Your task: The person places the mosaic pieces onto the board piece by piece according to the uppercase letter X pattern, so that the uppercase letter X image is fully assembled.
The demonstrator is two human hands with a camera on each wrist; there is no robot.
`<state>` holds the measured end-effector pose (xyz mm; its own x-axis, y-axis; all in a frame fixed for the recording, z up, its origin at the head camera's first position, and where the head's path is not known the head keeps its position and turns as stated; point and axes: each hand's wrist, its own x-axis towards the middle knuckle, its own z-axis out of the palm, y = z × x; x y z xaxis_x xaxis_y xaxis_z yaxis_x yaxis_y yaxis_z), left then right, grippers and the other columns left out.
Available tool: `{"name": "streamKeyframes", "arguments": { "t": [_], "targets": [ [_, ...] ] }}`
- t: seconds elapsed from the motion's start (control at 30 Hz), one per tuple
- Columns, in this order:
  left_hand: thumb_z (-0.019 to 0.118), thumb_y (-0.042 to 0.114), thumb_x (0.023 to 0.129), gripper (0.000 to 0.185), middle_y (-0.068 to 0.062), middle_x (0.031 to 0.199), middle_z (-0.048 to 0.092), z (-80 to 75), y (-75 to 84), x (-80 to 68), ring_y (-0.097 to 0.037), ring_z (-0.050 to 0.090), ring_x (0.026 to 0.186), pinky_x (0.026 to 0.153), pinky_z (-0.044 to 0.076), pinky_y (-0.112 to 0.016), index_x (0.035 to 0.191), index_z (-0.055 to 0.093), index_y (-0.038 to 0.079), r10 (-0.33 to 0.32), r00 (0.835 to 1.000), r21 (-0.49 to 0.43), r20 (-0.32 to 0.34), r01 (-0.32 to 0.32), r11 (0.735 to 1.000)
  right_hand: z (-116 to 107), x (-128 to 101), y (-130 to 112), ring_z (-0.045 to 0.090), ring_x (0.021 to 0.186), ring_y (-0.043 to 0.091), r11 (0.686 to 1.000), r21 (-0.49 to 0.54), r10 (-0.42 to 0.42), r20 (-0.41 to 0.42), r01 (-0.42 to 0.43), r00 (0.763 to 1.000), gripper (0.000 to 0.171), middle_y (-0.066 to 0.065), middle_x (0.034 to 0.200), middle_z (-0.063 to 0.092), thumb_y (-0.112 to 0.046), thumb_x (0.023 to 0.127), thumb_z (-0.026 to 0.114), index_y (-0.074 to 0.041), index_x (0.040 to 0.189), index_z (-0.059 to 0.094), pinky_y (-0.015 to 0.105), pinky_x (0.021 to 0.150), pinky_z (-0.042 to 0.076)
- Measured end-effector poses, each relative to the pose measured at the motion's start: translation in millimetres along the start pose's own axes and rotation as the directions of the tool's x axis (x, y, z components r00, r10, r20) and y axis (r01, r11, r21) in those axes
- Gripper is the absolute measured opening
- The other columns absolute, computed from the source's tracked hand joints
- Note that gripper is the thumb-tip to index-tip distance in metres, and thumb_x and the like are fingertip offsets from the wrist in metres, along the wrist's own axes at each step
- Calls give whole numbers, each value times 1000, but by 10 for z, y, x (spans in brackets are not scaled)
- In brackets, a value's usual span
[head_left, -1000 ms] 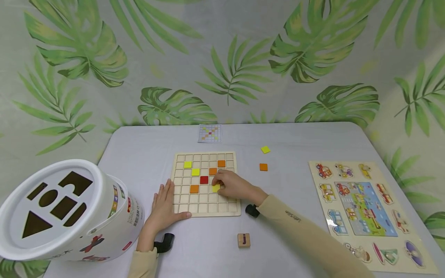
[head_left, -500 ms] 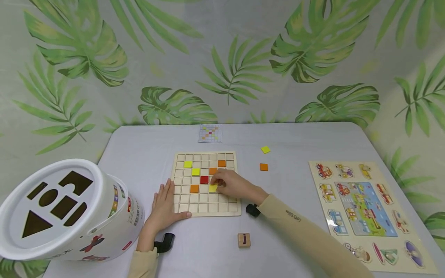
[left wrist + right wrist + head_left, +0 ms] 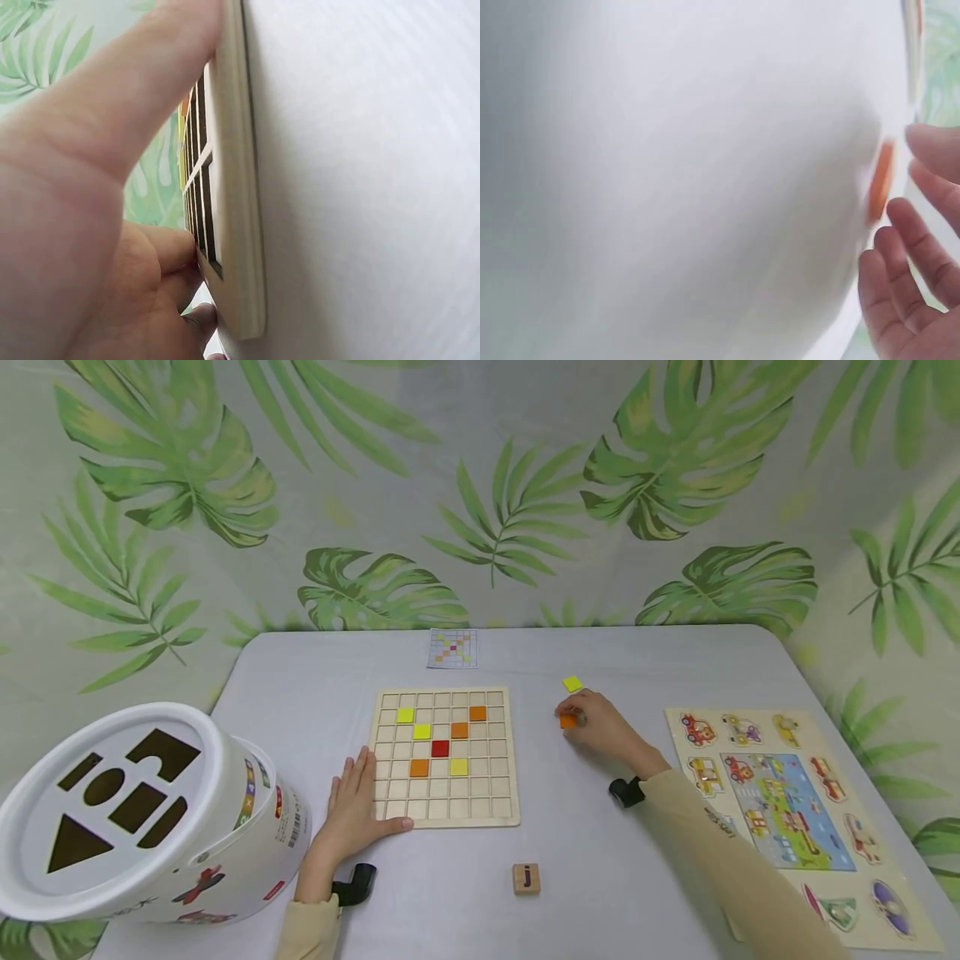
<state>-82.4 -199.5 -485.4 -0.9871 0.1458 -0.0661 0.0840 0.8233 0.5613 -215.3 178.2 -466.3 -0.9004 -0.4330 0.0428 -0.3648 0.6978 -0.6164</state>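
Right hand (image 3: 603, 732): arm extended, fingers apart around orange tile (image 3: 568, 721), not yet clamped. Left hand (image 3: 354, 804): flat, fingers straight against grid board (image 3: 442, 814).

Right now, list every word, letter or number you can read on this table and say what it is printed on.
"j": on the small wooden cube near the front edge.
Print and a barcode on the side of the white shape-sorter bucket: too small to read.
A small mark on the right sleeve: blurred, unreadable.
The pattern card behind the grid board shows coloured squares only, no text.
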Motion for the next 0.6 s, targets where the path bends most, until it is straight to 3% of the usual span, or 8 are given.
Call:
{"name": "streamKeyframes", "arguments": {
  "t": [0.13,0.3,0.6],
  "targets": [
    [77,49,60,120,-22,147,3,2,-3,6,-40,-4,132,102,-2,-56,140,9,-9,-2,1000,6,1,2,1000,-54,-52,122,51,89,26,999,-24,-20,18,21,1000,26,10,97,54,3,74,67,-2,99,62,40,80,43],
    [77,50,61,120,-22,147,3,1,-6,10,-41,-3,132,103,-1,-55,140,9,-9,6,1000,14,-2,-6,1000,-57,-54,109,52,84,23,998,-23,-56,6,56,998,25,10,94,55,5,73,65,-2,97,62,37,75,45],
    [78,48,61,119,-23,147,4,-5,4,-5,-42,-3,132,102,-2,-57,140,10,-10,10,1000,0,-5,-10,1000,141,65,-300,51,84,17,996,43,-83,46,81,995,24,3,90,56,1,73,67,-5,96,62,31,74,46]
  ]
}}
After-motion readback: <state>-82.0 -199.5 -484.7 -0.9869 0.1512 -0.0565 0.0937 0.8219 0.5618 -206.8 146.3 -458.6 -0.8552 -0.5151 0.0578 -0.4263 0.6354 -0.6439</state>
